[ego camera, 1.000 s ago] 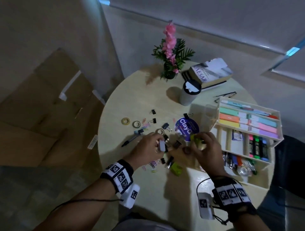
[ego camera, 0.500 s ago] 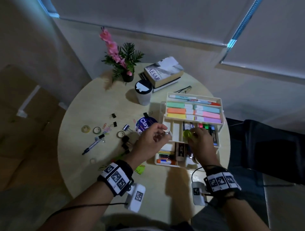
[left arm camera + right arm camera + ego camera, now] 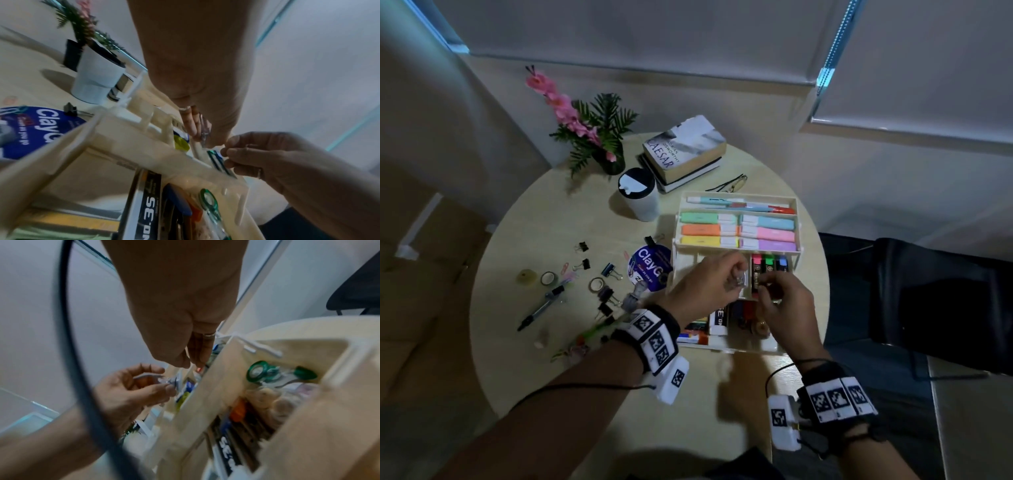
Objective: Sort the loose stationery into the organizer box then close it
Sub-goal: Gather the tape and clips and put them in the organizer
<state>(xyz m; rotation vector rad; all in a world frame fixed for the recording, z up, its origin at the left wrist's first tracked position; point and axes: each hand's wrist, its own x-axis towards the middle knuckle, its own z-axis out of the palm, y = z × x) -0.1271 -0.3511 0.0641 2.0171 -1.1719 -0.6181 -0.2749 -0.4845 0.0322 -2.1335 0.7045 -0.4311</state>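
The cream organizer box point(image 3: 743, 349) stands open on the right of the round table, with highlighters in its raised tray point(image 3: 738, 228). Over its middle compartments my left hand point(image 3: 722, 274) pinches a small silver clip point(image 3: 740, 282), which also shows in the left wrist view as the clip point(image 3: 204, 134). My right hand point(image 3: 767, 287) hovers just to its right with fingertips drawn together and nothing visible between them. A yellow-green thing point(image 3: 180, 143) lies in a compartment below. Binder clips point(image 3: 612, 270), tape rolls point(image 3: 548, 278) and a pen point(image 3: 541, 308) lie loose on the left.
A round blue ClayGo pack point(image 3: 650, 270) lies beside the box's left wall. At the back stand a white cup point(image 3: 638, 202), stacked books point(image 3: 685, 150), a flower pot point(image 3: 599, 144) and glasses point(image 3: 727, 183). A black chair point(image 3: 928, 291) is to the right of the table.
Both hands moved right from the loose pile to over the box. The yellow-green thing has left my right hand. My left hand still pinches the clip.
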